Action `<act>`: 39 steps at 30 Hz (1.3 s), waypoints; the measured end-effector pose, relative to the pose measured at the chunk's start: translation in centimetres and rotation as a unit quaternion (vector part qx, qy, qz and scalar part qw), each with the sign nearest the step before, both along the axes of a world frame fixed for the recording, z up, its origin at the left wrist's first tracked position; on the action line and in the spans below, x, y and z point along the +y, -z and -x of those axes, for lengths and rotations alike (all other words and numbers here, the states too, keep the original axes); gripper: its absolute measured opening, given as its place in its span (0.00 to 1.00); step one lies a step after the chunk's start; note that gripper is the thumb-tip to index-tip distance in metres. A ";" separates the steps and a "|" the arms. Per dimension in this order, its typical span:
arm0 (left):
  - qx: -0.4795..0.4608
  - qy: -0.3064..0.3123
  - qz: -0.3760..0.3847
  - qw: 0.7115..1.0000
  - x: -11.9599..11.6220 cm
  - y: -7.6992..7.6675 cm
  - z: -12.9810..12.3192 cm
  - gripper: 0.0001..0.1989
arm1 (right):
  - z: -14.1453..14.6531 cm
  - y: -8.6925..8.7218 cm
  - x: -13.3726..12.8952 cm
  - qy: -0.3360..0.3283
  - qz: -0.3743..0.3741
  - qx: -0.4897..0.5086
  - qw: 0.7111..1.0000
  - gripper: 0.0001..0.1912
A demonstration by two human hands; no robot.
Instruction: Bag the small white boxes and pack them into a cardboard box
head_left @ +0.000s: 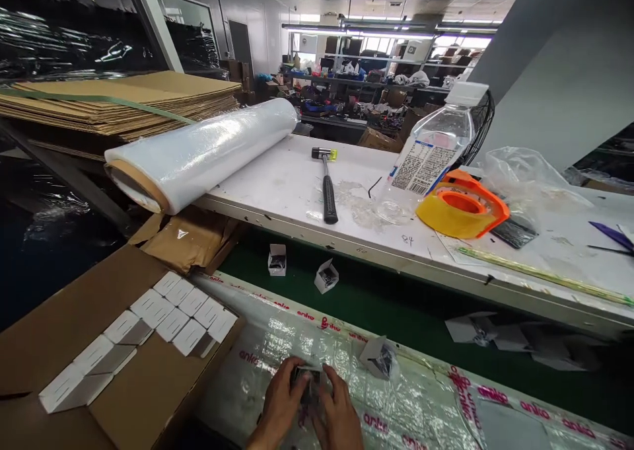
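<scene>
Working over a foil mat with red anko print [411, 397], a cardboard carton [64, 344] of white boxes [171, 324] just left of the fingers and one loose small box [380, 359] just ahead of them. Cupping a small dark item [308, 385] between the left hand [280, 404] and right hand [339, 413], fingers [331, 375] closed around it from both sides. Best held gently and evenly, turned only with the fingertips, without squeezing its edges.

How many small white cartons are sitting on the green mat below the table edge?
2: one carton close to the white table, and a second carton just to its right. Flat white pieces farther right on the mat could hide more.
</scene>
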State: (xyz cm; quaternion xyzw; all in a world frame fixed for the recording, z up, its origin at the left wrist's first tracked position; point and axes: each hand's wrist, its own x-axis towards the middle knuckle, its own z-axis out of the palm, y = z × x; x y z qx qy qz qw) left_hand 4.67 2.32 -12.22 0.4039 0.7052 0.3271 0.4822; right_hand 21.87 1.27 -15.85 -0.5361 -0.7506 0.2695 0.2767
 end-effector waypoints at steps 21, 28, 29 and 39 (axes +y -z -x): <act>-0.216 -0.005 0.020 0.976 -3.4 2.1 1.3 0.37 | 0.8 0.5 2.1 0.017 0.000 -0.018 1.000 0.18; -0.224 0.001 0.028 0.974 -3.2 1.3 0.8 0.37 | 0.1 0.8 -0.5 -0.012 0.030 0.030 0.999 0.18; -0.222 0.006 0.035 0.974 -3.3 1.1 1.0 0.39 | 0.3 0.5 -0.6 0.001 0.034 0.034 0.999 0.15; -0.189 0.064 0.048 0.979 -3.9 2.1 1.9 0.43 | -1.0 -0.2 1.8 -0.049 0.061 0.026 0.997 0.19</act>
